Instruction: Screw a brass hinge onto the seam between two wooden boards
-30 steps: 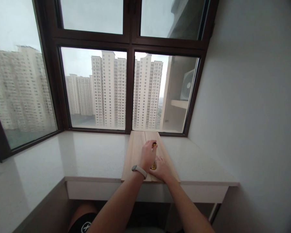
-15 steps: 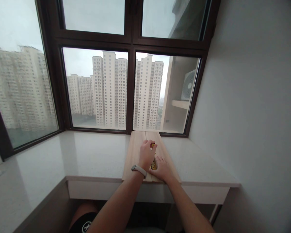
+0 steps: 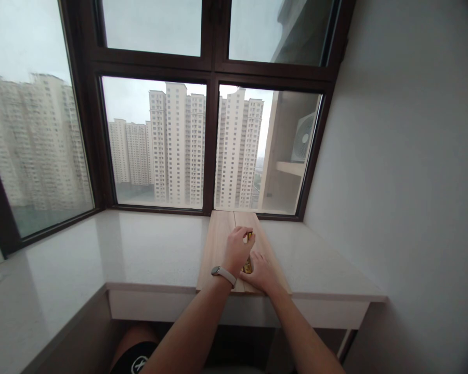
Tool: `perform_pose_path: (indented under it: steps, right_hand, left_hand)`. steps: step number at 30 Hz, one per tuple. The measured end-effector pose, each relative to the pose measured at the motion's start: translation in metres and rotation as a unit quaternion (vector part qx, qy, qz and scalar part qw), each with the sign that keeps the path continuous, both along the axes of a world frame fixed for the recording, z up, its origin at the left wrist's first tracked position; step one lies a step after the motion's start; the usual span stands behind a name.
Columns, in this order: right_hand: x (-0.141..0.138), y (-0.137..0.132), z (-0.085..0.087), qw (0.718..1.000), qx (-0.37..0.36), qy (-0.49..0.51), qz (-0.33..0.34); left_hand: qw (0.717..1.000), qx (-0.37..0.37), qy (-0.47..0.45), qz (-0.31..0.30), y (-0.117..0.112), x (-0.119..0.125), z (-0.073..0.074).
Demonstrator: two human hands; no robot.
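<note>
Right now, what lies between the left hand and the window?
In the head view, the far stretch of the board shows there, a dark seam running through it, between the left hand and the window.

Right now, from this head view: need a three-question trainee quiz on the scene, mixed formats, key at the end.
1. Fill in: the left hand pinches a small object that is mainly ____ in colour.

2. True or false: the left hand is nearer the window than the right hand is.

3. The wooden board lies on:
A) a rug
B) a white countertop
C) a metal tray

Key: 1. yellow; 2. true; 3. B
</note>
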State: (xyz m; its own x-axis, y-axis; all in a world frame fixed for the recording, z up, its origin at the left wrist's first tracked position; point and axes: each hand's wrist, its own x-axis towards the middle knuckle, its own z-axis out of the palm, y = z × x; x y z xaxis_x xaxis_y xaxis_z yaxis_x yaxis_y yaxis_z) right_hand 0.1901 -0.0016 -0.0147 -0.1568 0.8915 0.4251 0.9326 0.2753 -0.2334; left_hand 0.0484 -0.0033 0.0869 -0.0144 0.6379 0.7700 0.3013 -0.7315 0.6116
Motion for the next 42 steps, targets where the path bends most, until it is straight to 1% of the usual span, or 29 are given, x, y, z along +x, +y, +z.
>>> perform_pose_path:
  steps: [5, 12, 15, 23, 28, 36, 39, 42]
  right_hand:
    - [-0.0006, 0.0008, -0.0001, 1.000, 0.001, 0.005, 0.003]
    - [0.0004, 0.0024, -0.0029, 1.000, 0.005, 0.010, 0.007]
    - [0.0004, 0.0010, -0.0021, 1.000, 0.016, 0.010, 0.010]
    - [0.0006, 0.0007, -0.0013, 1.000, 0.012, 0.003, 0.009]
    - [-0.0003, 0.0016, -0.0013, 1.000, 0.010, 0.006, 0.005]
    - [-0.0015, -0.0013, -0.0004, 1.000, 0.014, 0.015, 0.007]
    - [-0.0013, -0.0013, -0.0004, 1.000, 0.010, 0.013, 0.007]
    - [-0.0011, -0.0008, -0.0005, 1.000, 0.000, 0.013, 0.005]
  left_hand:
    - [1.000, -0.001, 0.005, -0.003, -0.0033, 0.0012, 0.0012]
    - [1.000, -0.008, -0.008, -0.008, -0.0016, 0.0032, 0.0019]
    - [1.000, -0.011, -0.002, 0.000, -0.0010, 0.0033, 0.0022]
    - [1.000, 0.002, 0.003, 0.002, -0.0003, 0.0019, 0.0020]
    - [1.000, 0.011, 0.005, 0.023, -0.0028, -0.0003, 0.0017]
    - [0.999, -0.006, 0.006, 0.052, -0.0011, 0.0018, 0.0006]
    - [0.999, -0.005, 0.010, 0.045, -0.0027, 0.0010, 0.0024]
    - [1.000, -0.006, 0.011, 0.021, -0.0043, 0.0002, 0.0042]
